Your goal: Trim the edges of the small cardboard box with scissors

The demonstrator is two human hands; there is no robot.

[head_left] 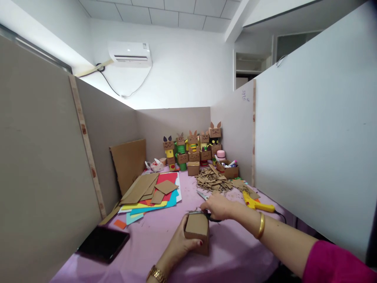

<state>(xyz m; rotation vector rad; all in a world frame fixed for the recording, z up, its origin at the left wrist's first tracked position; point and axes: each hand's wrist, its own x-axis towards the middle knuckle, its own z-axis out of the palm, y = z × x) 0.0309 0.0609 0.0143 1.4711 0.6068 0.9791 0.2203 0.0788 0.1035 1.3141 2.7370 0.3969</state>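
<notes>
Currently | left hand (pixel 178 241): grip wrapped around cardboard box (pixel 196 226) | right hand (pixel 219 206): grip on scissors (pixel 202 195), by box's far edge

Purple handwriting (pixel 244 95) on partition panel (pixel 231 122), upper right, too blurred to read, air conditioner (pixel 128 50) label (pixel 144 46), upper left, illegible

Left of the small box (pixel 197 228), past the left hand (pixel 182 241), bare purple cloth (pixel 150 234) offered passage to the flat black device (pixel 103 243). Beyond and right of the box, the right hand (pixel 219 206) with spread scissors (pixel 202 195), then a scrap heap (pixel 212 181), barred the way.
</notes>
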